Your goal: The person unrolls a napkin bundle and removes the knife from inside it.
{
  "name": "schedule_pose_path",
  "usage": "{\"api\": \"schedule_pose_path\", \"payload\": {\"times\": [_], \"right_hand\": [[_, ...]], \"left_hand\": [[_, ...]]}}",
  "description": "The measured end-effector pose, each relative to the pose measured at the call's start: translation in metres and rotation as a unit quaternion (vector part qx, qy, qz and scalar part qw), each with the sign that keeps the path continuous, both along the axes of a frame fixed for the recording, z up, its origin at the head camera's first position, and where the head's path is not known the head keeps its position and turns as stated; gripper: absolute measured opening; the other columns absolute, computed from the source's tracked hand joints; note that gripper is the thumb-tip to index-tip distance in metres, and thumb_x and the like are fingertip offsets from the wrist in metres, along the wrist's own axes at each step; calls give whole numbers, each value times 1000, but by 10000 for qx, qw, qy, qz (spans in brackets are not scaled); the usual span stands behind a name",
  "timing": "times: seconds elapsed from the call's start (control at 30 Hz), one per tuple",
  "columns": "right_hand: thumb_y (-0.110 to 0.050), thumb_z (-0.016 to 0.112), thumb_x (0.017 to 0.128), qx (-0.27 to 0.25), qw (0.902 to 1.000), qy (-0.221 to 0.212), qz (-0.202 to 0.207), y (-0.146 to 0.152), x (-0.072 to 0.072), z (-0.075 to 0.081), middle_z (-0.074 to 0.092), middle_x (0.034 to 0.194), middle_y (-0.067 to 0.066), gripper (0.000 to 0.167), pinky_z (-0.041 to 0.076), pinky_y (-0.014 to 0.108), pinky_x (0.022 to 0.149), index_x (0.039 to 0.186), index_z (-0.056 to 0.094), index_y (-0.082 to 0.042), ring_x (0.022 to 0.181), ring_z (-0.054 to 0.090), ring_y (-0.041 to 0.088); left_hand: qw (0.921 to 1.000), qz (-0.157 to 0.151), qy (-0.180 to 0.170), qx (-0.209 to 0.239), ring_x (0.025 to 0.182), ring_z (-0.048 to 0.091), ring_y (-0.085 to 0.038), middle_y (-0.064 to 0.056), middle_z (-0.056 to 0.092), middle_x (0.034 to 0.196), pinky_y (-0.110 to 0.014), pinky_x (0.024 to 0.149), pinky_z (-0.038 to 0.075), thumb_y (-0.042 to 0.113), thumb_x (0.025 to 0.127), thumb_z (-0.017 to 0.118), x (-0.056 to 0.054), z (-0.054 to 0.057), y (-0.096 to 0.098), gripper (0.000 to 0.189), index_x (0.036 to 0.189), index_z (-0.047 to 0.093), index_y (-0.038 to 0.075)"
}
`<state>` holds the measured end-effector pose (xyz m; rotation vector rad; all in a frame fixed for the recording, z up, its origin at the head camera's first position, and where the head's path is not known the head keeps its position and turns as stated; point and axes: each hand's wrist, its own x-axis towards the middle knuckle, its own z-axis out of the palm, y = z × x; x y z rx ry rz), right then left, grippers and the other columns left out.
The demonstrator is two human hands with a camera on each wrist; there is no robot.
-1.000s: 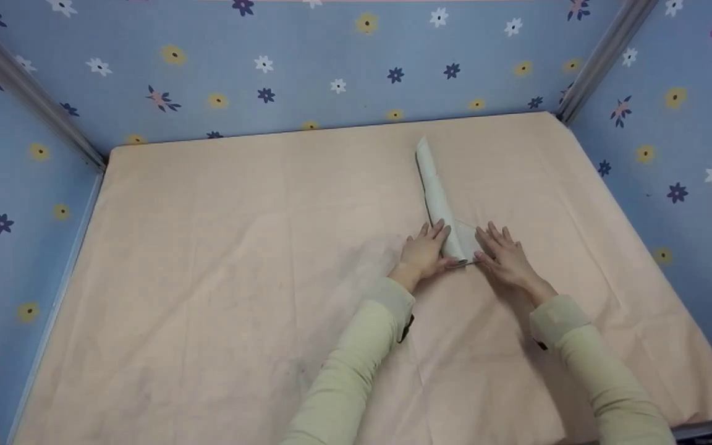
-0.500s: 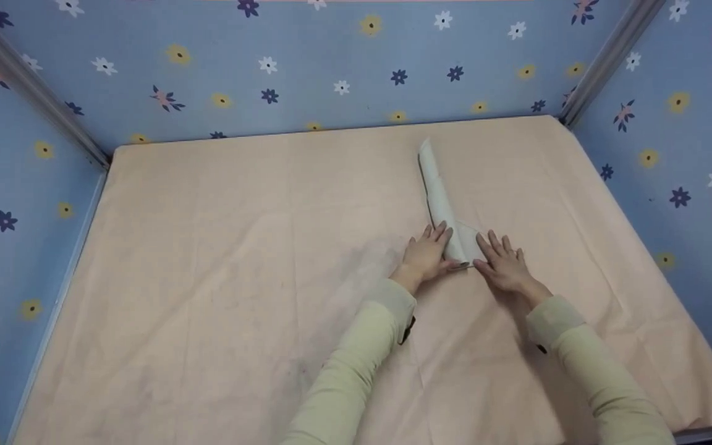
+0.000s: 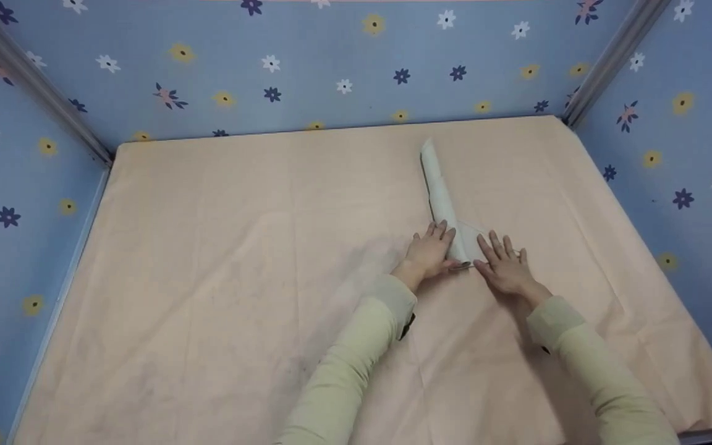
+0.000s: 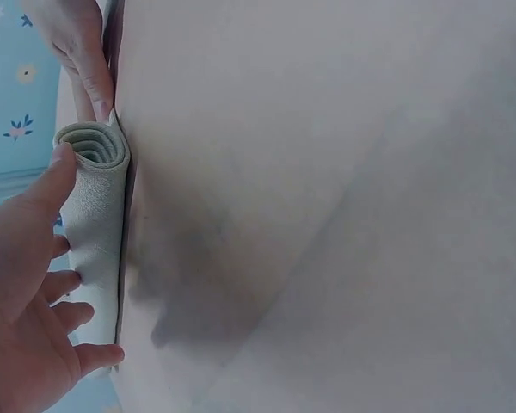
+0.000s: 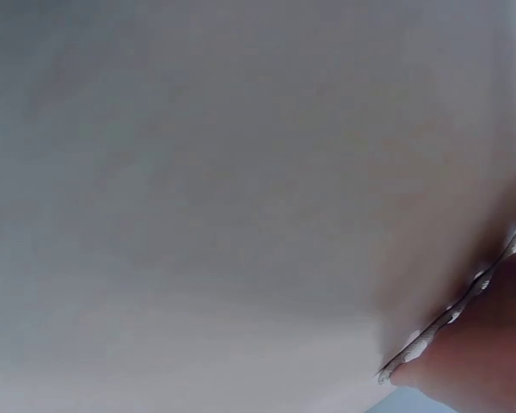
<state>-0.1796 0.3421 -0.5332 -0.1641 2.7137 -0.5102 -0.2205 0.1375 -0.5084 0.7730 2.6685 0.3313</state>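
Observation:
A pale green towel (image 3: 439, 188) lies on the bedsheet right of centre, rolled into a long narrow tube with a flat flap on its right side. In the left wrist view the towel's end (image 4: 95, 146) shows a tight spiral of layers. My left hand (image 3: 428, 254) rests along the near left side of the roll, fingers spread, thumb at the spiral end. Flat on the towel's flap lies my right hand (image 3: 505, 266), its fingers straight and spread. In the right wrist view, part of the right hand (image 5: 482, 353) touches the towel's thin edge (image 5: 439, 323).
A peach sheet (image 3: 220, 259) with soft creases covers the wide surface. Blue flowered panels (image 3: 306, 62) rise at the back and both sides, with grey posts (image 3: 609, 59) at the corners. Both forearms wear pale green sleeves (image 3: 337, 377).
My right hand has slid slightly right and toward me along the flap. The left hand has kept its place against the roll. The head view has shifted a little.

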Motion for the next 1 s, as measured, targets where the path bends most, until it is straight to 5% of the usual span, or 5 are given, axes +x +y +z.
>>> {"api": "schedule_pose_path", "payload": {"times": [0.63, 1.0], "right_hand": [[-30, 35, 114, -127, 9997, 191, 38, 3, 4, -4, -2, 171, 31, 65, -8, 78, 122, 165, 12, 2, 157, -5, 58], [-30, 37, 114, -144, 9996, 231, 52, 2, 4, -3, -1, 172, 31, 64, -7, 78, 122, 164, 14, 2, 157, -5, 57]], "left_hand": [[9983, -435, 359, -156, 163, 21, -22, -2, 20, 176, -44, 129, 33, 59, 104, 49, 4, 2, 27, 78, 166, 30, 16], [9988, -374, 308, -9, 164, 16, -22, 1, 18, 177, -45, 130, 29, 62, 103, 45, 7, -5, 32, 77, 167, 29, 20]]}}
